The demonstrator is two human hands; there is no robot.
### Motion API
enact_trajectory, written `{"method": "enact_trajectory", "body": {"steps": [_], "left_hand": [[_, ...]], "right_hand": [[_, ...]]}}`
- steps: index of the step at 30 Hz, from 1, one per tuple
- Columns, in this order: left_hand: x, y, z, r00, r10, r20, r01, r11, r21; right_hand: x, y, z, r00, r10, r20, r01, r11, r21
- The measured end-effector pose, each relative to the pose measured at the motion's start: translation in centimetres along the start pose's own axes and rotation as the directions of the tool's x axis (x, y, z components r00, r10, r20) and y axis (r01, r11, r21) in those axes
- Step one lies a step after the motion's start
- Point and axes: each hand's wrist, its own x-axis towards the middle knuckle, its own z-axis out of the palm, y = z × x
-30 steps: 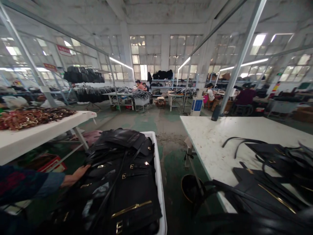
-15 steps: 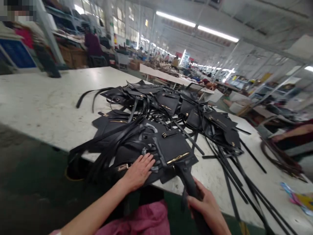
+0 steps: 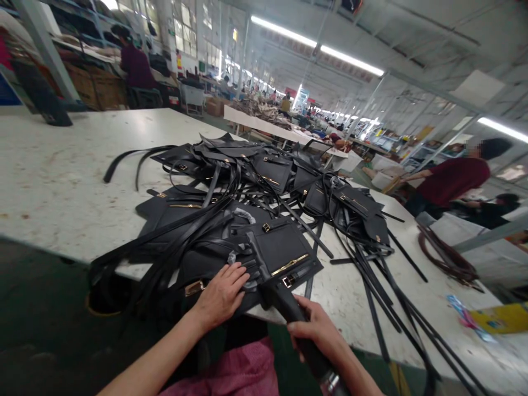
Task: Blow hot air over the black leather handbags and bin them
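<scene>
Several black leather bag pieces with gold zippers and buckles lie heaped on the white table (image 3: pixel 74 181). Flat on the nearest pieces rests my left hand (image 3: pixel 223 292), its fingers stretched out, beside a gold buckle (image 3: pixel 194 287). My right hand (image 3: pixel 315 333) is wrapped round a thick black handle-like tool (image 3: pixel 289 305) with a metal collar at its lower end. The tool's far end touches the near edge of a black bag piece (image 3: pixel 280 247) with a gold zipper.
Long black straps (image 3: pixel 408 308) trail over the right side of the table. A brown strap coil (image 3: pixel 447 256) and a yellow item (image 3: pixel 501 318) lie further right. One person in dark red (image 3: pixel 456 179) is at the right; another sits at the back left.
The view has turned slightly right, so the heap appears further left. My right hand and the tool have shifted left and up towards the bag piece; the tool's metal collar now shows.
</scene>
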Motion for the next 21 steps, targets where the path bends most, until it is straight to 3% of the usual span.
{"method": "enact_trajectory", "body": {"steps": [9,17,21], "left_hand": [[-0.3,0.1,-0.1,0.999,-0.019,-0.031,0.019,0.999,-0.028],[-0.2,0.1,-0.2,0.999,-0.031,-0.011,0.031,0.999,-0.03],[-0.2,0.1,-0.1,1.0,0.0,-0.014,0.0,1.0,0.024]], "right_hand": [[1.8,-2.1,-1.4,0.999,-0.014,0.032,0.015,0.999,-0.032],[9.9,-6.7,0.3,0.984,-0.078,0.159,0.098,0.987,-0.126],[14.3,-9.3,2.4,0.979,-0.127,0.158,0.145,0.983,-0.114]]}}
